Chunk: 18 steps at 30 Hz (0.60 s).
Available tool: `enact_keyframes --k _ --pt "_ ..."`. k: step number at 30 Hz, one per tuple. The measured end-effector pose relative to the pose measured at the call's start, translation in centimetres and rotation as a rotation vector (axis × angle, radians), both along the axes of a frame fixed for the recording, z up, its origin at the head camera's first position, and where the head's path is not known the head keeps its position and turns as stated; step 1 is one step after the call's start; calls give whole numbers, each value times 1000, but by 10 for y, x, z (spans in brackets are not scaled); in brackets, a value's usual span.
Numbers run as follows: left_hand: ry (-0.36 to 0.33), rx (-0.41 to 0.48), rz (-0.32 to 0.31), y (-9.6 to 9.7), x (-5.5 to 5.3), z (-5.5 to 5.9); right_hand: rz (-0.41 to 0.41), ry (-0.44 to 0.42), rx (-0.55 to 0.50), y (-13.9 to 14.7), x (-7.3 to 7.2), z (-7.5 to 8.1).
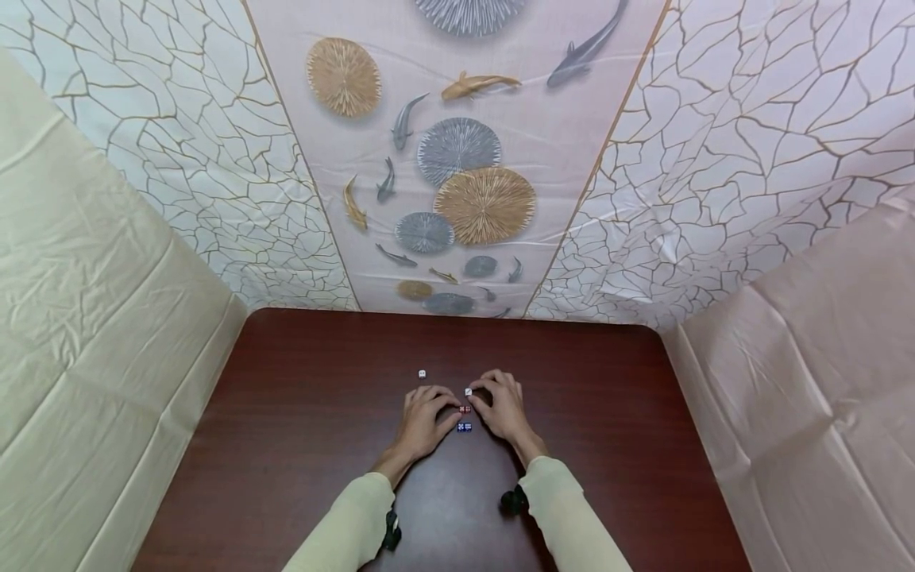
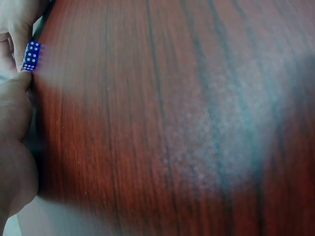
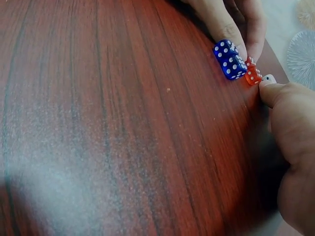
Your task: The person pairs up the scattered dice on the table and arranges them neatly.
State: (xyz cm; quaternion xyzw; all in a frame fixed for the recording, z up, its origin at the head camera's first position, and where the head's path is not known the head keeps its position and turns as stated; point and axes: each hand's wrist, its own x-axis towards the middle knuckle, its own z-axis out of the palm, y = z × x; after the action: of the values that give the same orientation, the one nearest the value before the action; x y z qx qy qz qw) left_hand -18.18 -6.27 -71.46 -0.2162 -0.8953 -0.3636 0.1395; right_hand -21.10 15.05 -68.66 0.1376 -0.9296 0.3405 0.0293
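Two blue dice (image 1: 465, 427) sit side by side on the table, with two red dice (image 1: 465, 410) just beyond them. My left hand (image 1: 423, 421) comes from the left; its thumb and index fingertips pinch the left end of the red pair. My right hand (image 1: 503, 407) pinches a white die (image 1: 468, 392) between thumb and index finger, just beyond the red dice. In the right wrist view that white die (image 3: 268, 78) is mostly hidden by the thumb. From the left wrist, the blue dice (image 2: 31, 55) cover most of the red ones.
Another white die (image 1: 422, 374) lies apart, beyond the left hand. The dark red-brown wooden table (image 1: 300, 445) has rounded far corners. A patterned cloth (image 1: 457, 262) rises behind it, and pale cloth sheets (image 1: 93, 334) hang at both sides.
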Motion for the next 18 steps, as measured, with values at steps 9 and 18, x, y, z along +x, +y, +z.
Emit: enact_keyframes --k 9,18 --pt "1 0 8 0 0 1 2 15 -11 1 1 -2" --pt "5 10 17 0 0 0 -2 22 -4 1 0 -5"
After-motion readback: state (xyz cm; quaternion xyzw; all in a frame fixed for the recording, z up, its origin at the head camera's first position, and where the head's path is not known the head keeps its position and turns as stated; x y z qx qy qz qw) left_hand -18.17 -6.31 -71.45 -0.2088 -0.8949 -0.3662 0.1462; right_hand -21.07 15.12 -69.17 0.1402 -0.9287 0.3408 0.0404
